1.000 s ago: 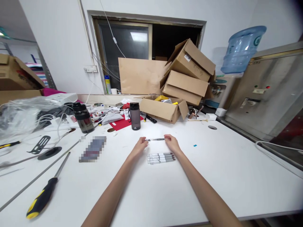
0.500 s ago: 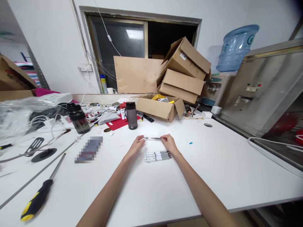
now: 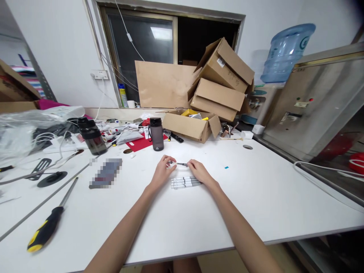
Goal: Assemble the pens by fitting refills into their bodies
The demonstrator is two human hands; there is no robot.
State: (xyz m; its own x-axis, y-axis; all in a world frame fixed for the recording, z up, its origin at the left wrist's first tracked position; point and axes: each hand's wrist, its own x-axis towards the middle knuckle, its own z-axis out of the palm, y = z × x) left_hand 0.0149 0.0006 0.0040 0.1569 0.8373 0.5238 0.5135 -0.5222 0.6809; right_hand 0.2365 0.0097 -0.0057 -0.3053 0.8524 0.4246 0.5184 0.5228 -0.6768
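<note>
A slim pen (image 3: 182,164) lies level between my two hands, a little above the white table (image 3: 182,220). My left hand (image 3: 165,168) has its fingers closed around the left end of the pen. At the other end, my right hand (image 3: 198,170) pinches it. Just below, several clear-and-grey pens (image 3: 184,182) lie side by side on the table, their right ends partly behind my right hand. The fingertips hide both ends of the held pen.
A dark bottle (image 3: 156,134) stands beyond my hands, near an open cardboard box (image 3: 184,127). To the left are a pixelated flat object (image 3: 106,173), a yellow-black screwdriver (image 3: 47,227) and another bottle (image 3: 92,136). A small blue scrap (image 3: 226,167) lies to the right.
My hands have drawn closer together on the pen, and the left fingers have curled further around it. The whole view has shifted slightly. The row of pens stays on the table.
</note>
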